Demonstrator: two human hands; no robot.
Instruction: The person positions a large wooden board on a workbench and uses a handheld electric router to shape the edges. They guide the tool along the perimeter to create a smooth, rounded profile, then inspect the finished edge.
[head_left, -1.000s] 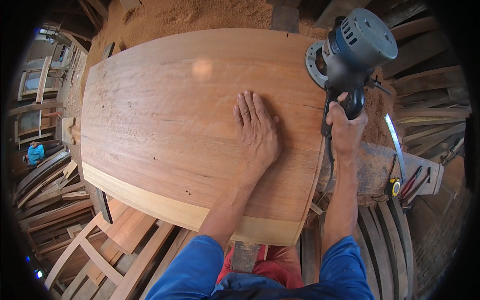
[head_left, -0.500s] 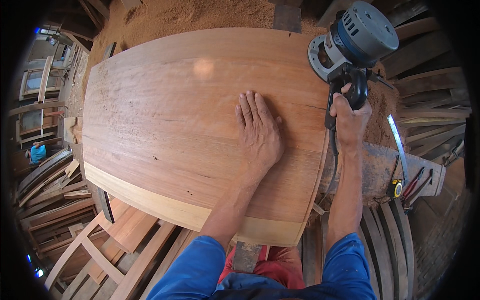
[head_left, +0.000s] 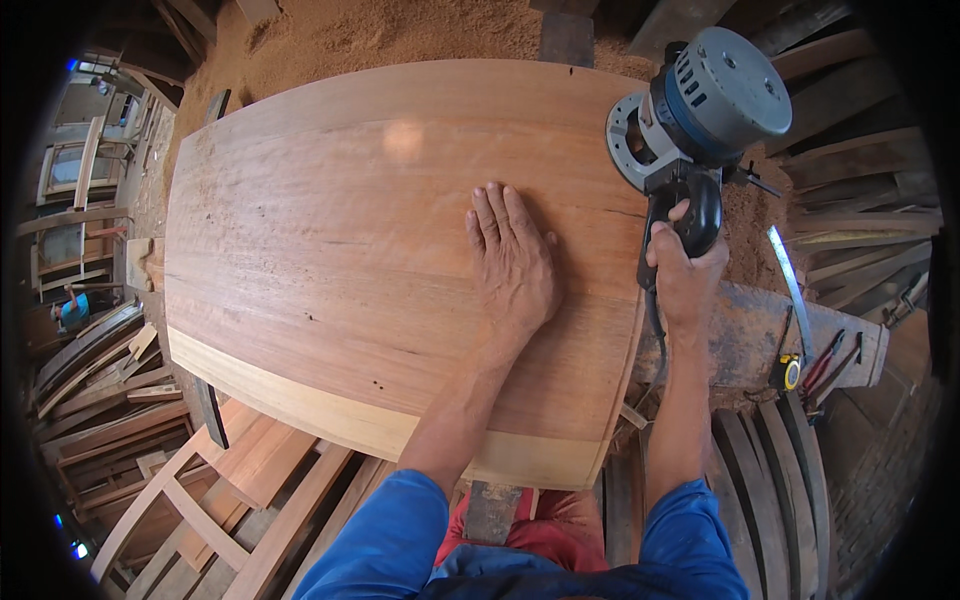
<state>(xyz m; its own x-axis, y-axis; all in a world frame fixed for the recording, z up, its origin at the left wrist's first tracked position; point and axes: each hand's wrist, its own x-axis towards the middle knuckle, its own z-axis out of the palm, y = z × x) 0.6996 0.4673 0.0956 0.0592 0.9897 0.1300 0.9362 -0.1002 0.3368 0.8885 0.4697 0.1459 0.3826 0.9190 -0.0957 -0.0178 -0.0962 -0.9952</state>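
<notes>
A wide wooden panel (head_left: 380,250) with a curved far edge and a pale strip along its near side lies before me. Flat on its right half rests my left hand (head_left: 512,265), fingers stretched forward. My right hand (head_left: 685,260) is wrapped round the black handle of a router (head_left: 715,95), which has a grey motor housing and a blue band. The router's round base sits over the panel's right edge near the far corner. Its bit is hidden from view. A black cord runs down from the handle past my right wrist.
A narrow board (head_left: 745,335) supports the panel at right, carrying a yellow tape measure (head_left: 790,372), pliers (head_left: 828,355) and a metal ruler (head_left: 790,280). Sawdust (head_left: 400,35) covers the far ground. Curved timbers (head_left: 870,160) stack at right; wooden frames (head_left: 200,520) lie at lower left.
The router and my right hand have shifted slightly left and nearer to me along the panel's right edge. My left hand stays almost in place on the panel.
</notes>
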